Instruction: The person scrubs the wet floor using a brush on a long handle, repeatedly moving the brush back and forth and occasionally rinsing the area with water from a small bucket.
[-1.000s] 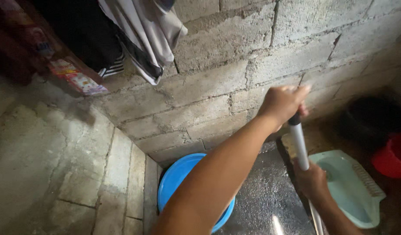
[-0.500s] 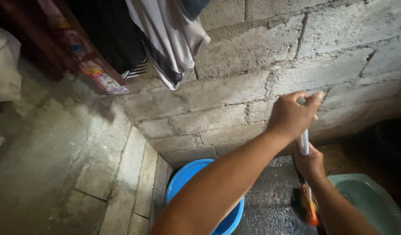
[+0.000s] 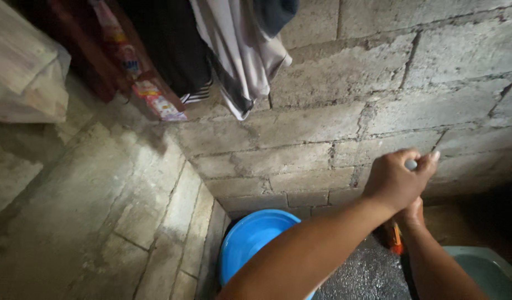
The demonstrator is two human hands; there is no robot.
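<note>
Scrubbing step: the left hand wraps the top of a pale handle; the right hand grips lower, brush end by the wall's foot, beside the blue basin. Next needs downward pressure.

- A plain home washroom, rough and unfinished.
- Bare grey block walls with coarse mortar joints meet in a corner.
- A wet, dark concrete floor glistens below.
- A blue plastic basin stands against the wall.
- The pale green rim of a squat toilet pan shows at the lower right.
- Clothes hang overhead.
</note>
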